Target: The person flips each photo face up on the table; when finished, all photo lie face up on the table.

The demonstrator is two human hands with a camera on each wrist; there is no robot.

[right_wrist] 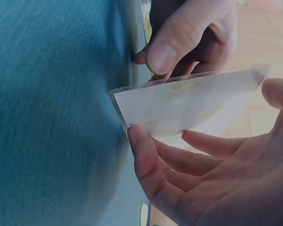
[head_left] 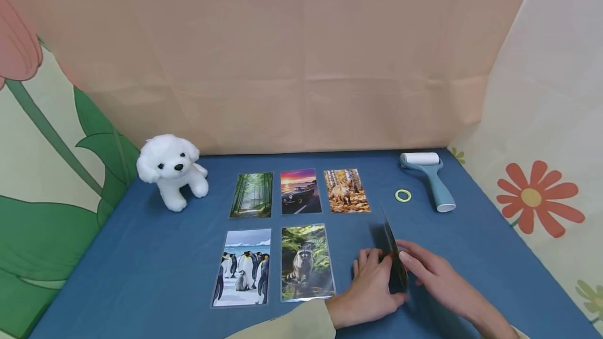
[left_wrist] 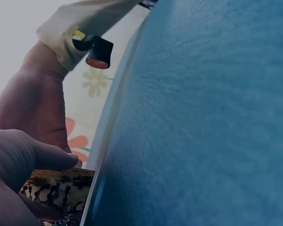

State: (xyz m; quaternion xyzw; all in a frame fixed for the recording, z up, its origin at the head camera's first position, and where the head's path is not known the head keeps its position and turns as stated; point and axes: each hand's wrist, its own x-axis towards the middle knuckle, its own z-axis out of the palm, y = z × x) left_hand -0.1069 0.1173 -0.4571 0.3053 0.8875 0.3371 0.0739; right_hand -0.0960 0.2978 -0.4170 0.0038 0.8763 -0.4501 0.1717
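Observation:
A laminated picture card stands on edge on the blue cloth between both hands. Its white back with faint gold print faces my right hand; the picture side, brown with dark striped shapes, faces my left. My left hand holds the card low, its thumb by the near edge and its fingers on the picture side. From the other side my right hand holds it, fingertips against the back and thumb at the edge. Most of the picture is hidden.
Left of the hands lie picture cards: penguins, a raccoon, a forest, a car and a fox. Behind are a white plush dog, a green ring and a roller.

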